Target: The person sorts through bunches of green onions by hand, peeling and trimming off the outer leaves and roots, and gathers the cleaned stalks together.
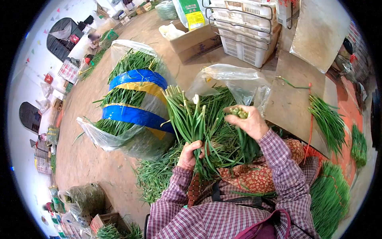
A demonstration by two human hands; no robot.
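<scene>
My left hand (191, 154) is closed around a bunch of long green chives (191, 119), its pale stem ends pointing up and its leaves hanging below the fist. To the right, my right hand (251, 122) grips a smaller chive bundle (239, 112); the cut ends show at the fingers and the leaves droop beneath. Behind and under both hands lies a loose heap of chives (159, 175), partly inside an open clear plastic bag (238, 75). Patterned red cloth (250, 177) covers my lap.
Left of my hands stands a plastic-wrapped chive bale (137, 113) with blue and yellow bands. On the right, a board (294, 107) holds a small chive bunch (328, 123), near a large bundle (328, 199). White crates (242, 40) and a cardboard box (197, 42) stand ahead.
</scene>
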